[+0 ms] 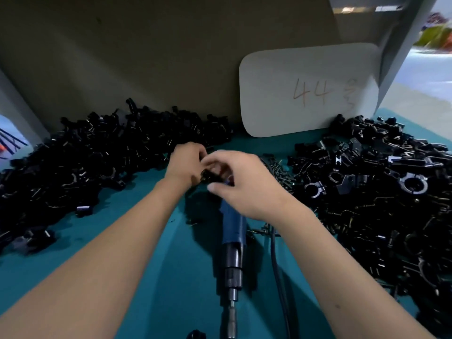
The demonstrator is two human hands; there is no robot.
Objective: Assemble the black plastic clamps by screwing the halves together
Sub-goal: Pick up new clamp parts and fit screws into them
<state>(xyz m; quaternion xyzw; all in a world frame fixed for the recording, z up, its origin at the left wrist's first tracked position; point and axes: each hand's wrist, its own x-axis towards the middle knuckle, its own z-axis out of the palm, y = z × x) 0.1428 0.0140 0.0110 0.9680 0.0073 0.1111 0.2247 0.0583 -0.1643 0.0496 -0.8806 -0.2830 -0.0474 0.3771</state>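
My left hand (pixel 186 165) and my right hand (pixel 241 184) meet above the middle of the teal table (pixel 137 241). Between their fingers sits a small black clamp piece (pixel 208 175), mostly hidden; both hands have fingers curled round it. A blue electric screwdriver (pixel 232 243) lies on the table under my right hand, its bit pointing toward me. A big heap of black clamp halves (pixel 93 157) fills the left side. Another heap of black clamp parts (pixel 381 192) fills the right, with an assembled ring clamp (pixel 413 185) on it. Small screws (pixel 281 174) lie just right of my hands.
A white card (pixel 308 91) marked 44 leans against the beige back wall (pixel 146 57). The screwdriver's black cable (pixel 278 270) runs along the table toward me. A small black part (pixel 195 335) lies at the near edge.
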